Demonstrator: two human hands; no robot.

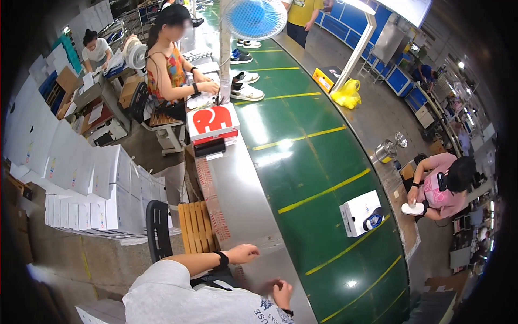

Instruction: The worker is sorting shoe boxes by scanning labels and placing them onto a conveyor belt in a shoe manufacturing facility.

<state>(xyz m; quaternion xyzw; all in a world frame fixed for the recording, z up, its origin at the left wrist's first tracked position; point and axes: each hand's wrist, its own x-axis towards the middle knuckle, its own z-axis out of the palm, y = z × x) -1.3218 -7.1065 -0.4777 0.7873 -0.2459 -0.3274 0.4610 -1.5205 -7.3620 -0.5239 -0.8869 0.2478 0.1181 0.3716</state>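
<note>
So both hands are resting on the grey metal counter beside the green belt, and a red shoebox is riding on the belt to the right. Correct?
Not quite. In the head view the box on the green belt is white, not red. The left hand and right hand are indeed at the grey metal counter.

The left hand [244,252], a black band on its wrist, rests loosely closed and empty on the grey metal counter [237,183], near the green conveyor belt [318,162]. The right hand [281,293] lies nearer, fingers curled, also on the counter. A white shoebox [360,212] stands upright on the belt, well to the right.
</note>
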